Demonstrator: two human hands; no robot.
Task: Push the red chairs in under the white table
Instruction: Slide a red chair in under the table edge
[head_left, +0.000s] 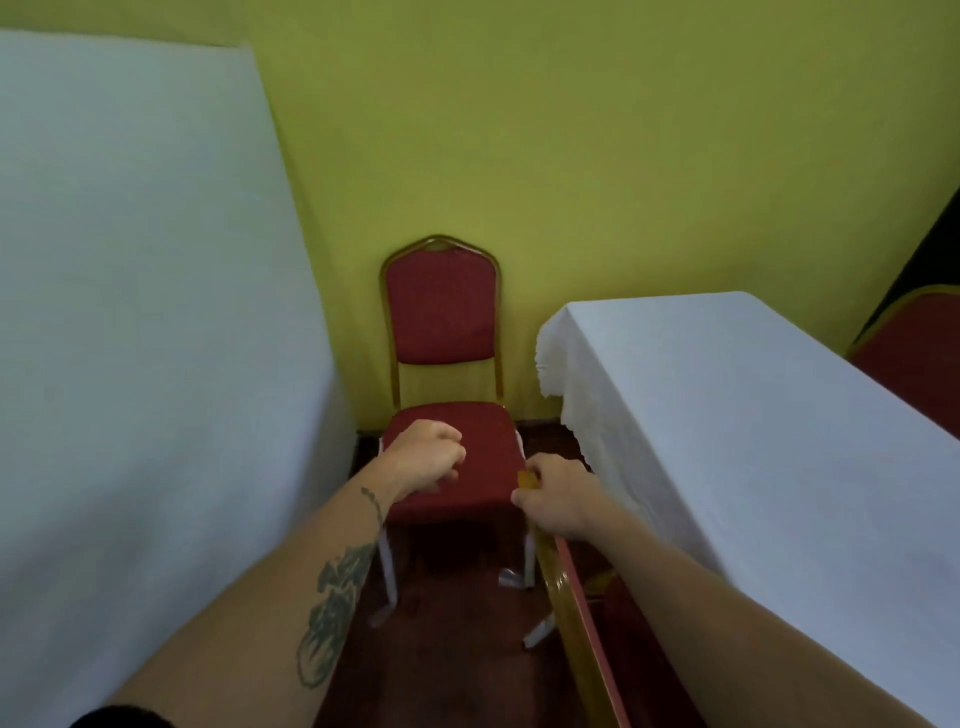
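A red chair (441, 322) with a gold frame stands against the yellow-green wall, facing me. My left hand (428, 457) hovers over its seat with the fingers curled and nothing in it. My right hand (558, 499) grips the gold top edge of a second red chair's backrest (571, 613), which runs down along the side of the white-clothed table (753, 415) on the right. That chair's seat is hidden under the cloth. A third red chair (914, 358) shows at the far side of the table.
A second white-clothed table (145, 312) fills the left side, leaving a narrow aisle of dark red-brown floor (457, 649) between the two tables. The wall (571, 130) closes the aisle at the far end.
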